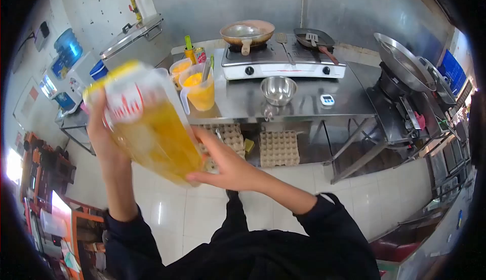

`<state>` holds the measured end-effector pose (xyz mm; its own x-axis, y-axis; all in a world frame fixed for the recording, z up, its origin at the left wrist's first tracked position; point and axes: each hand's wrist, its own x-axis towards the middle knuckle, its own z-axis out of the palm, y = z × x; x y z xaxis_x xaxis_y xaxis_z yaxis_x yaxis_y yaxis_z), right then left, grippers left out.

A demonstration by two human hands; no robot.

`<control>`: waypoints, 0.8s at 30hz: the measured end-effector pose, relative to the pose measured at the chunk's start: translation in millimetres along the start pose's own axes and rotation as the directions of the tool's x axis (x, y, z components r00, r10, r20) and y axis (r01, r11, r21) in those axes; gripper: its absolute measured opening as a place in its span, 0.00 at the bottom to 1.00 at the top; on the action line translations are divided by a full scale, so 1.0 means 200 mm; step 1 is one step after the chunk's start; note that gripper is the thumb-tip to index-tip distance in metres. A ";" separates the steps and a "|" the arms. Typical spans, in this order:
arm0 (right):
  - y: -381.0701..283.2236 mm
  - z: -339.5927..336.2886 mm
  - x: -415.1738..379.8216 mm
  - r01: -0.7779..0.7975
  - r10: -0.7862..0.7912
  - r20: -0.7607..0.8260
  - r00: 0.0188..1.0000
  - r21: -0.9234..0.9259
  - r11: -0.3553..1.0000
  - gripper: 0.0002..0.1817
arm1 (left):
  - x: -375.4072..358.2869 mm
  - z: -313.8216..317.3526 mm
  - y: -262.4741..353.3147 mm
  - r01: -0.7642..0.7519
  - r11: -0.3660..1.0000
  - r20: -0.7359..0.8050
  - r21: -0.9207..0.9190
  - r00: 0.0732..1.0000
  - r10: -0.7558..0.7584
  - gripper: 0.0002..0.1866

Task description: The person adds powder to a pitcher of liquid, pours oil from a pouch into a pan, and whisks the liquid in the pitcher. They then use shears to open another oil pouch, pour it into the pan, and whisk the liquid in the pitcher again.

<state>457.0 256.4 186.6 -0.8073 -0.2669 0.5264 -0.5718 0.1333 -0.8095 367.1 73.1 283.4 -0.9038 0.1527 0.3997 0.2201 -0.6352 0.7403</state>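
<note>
A large clear pack of yellow cooking oil (157, 141), with a yellow top end and a white label with red lettering, hangs tilted in front of me, smeared by motion. My left hand (101, 125) grips its upper left side. On its lower right side, my right hand (225, 163) presses with thumb and fingers. Behind the pack, a clear measuring jug (200, 95) of orange-yellow liquid stands on the steel table, a utensil handle sticking out. Another container (179, 67) of similar liquid is beside it. Part of the table's left side is hidden by the pack.
On the steel table (238, 105) are a metal bowl (279, 90), a white timer (327, 100) and a two-burner stove (283, 70). The stove carries a frying pan (248, 32) and a dark square pan (316, 38). Egg trays (279, 148) lie below. A wok (405, 62) stands right.
</note>
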 end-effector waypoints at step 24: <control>1.45 -1.01 1.85 -0.345 0.471 -0.674 0.569 0.325 0.881 0.35 | 2.73 0.28 -1.43 0.373 0.859 0.173 0.349 0.876 -0.451 0.11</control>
<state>-36.1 388.1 199.5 -0.8273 0.5540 0.0935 -0.1781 -0.1008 -0.9788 -168.9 379.8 320.3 -0.8272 0.5510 0.1099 -0.0203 -0.2247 0.9742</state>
